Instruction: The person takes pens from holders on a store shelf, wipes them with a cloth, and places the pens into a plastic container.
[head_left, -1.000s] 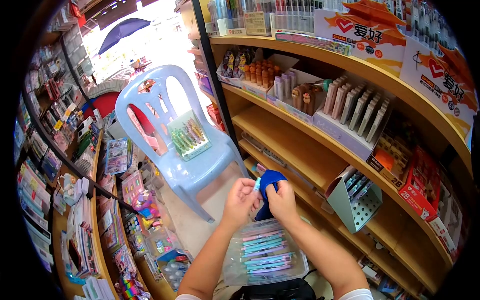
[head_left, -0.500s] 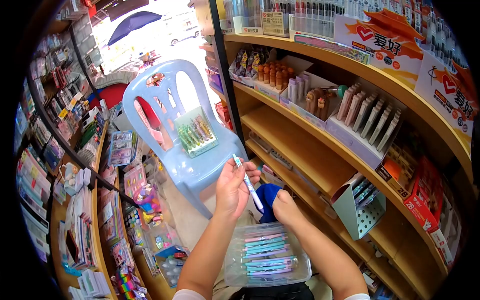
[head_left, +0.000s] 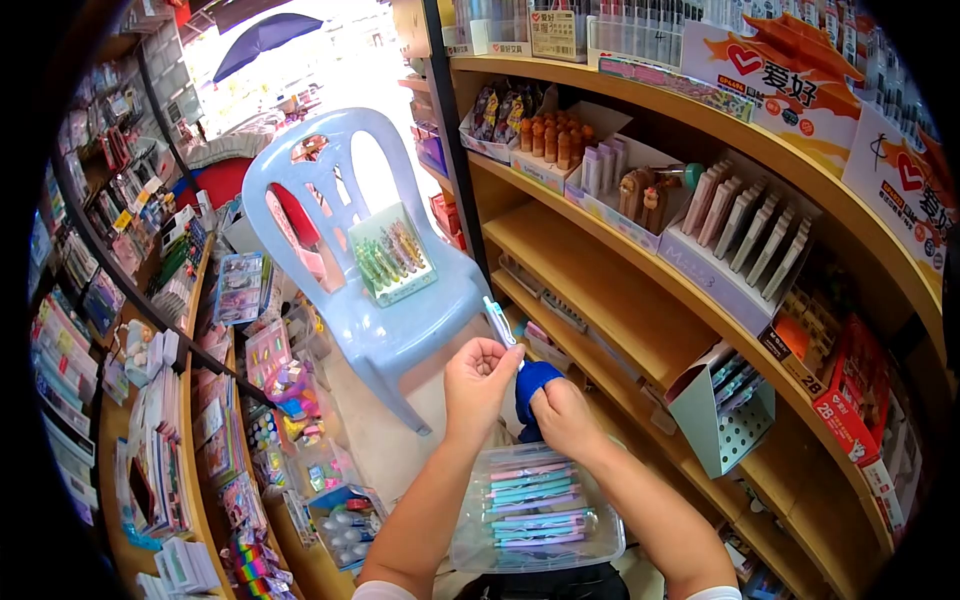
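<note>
Between the fingertips of my left hand [head_left: 480, 385] is a white and light-blue pen [head_left: 499, 322], its upper end pointing up and away from me. My right hand [head_left: 568, 415] is closed around a dark blue cloth [head_left: 534, 392], which meets the lower part of the pen; that end is hidden. Below my hands, a clear plastic box [head_left: 465, 540] holds several pastel pens [head_left: 540, 500] lying flat in rows, in pink, turquoise and purple.
Ahead stands a light-blue plastic chair [head_left: 350, 325] bearing a box of green and brown pens [head_left: 392, 255]. Wooden shelves [head_left: 590, 300] curve along the right, with a tilted mint pen holder [head_left: 725, 420]. Stationery racks [head_left: 160, 450] line the left.
My left hand has turned and now pinches the pen lower, with its upper end raised. The right hand and cloth have come against the pen's lower part.
</note>
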